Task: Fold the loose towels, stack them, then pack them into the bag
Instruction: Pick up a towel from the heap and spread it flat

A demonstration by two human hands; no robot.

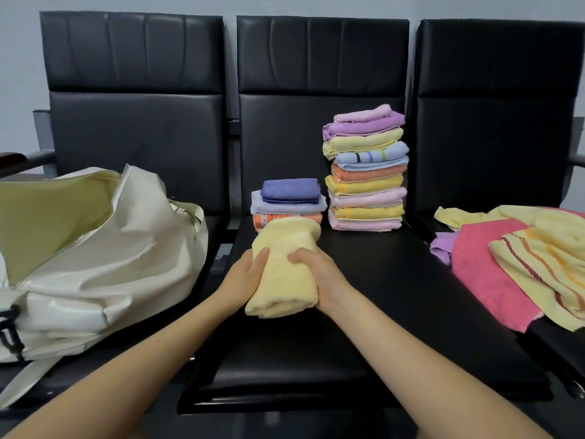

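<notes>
Head view: we see the left hand (245, 277) and right hand (319, 280), each grip clamped on a folded yellow towel (285, 270) over the middle seat (380, 296), near two towel stacks, the white bag (95, 248) left.

Black padded seats (364, 280) in a row, carrying towels and a bag

On the middle seat, a tall stack of folded towels (367, 172) stands by the back edge with a short stack (286, 201) just beside it; an open cream bag (95, 248) lies on the left seat, loose towels (522, 264) on the right seat.
</notes>
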